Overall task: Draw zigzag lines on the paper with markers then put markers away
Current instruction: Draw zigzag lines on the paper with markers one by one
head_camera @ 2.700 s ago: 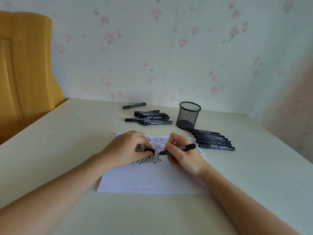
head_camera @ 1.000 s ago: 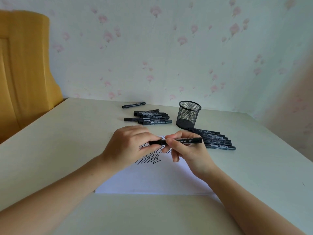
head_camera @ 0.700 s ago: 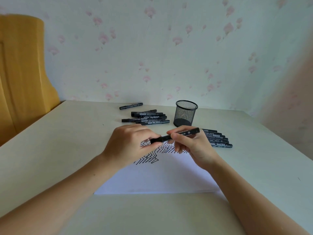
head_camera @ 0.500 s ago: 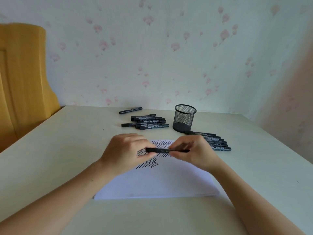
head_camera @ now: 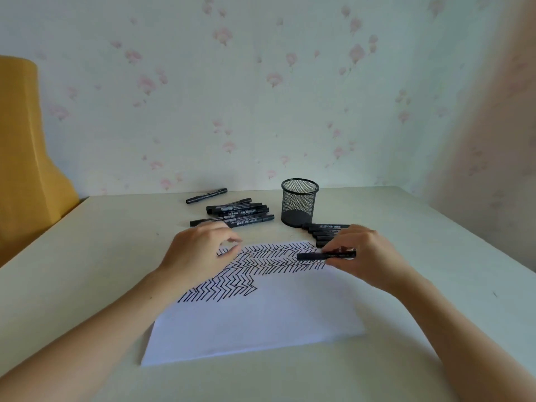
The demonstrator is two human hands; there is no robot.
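Observation:
A white paper [head_camera: 255,323] lies on the table, its far half covered with black zigzag lines [head_camera: 261,265]. My right hand [head_camera: 362,256] pinches a capped black marker [head_camera: 324,254], lying level over the paper's far right corner. My left hand [head_camera: 197,253] hovers over the paper's far left part with fingers loosely curled and holds nothing. A black mesh pen cup [head_camera: 298,206] stands beyond the paper. Several black markers [head_camera: 324,232] lie in a row just behind my right hand, partly hidden by it.
Another group of black markers [head_camera: 237,213] lies left of the cup, with a single marker [head_camera: 206,195] farther back. A yellow chair back [head_camera: 26,158] stands at the left. Flowered wallpaper rises right behind the table's far edge.
Both hands held the marker over the drawing and closed it. My left hand has let go and drawn left; my right hand carried the marker right, toward the row.

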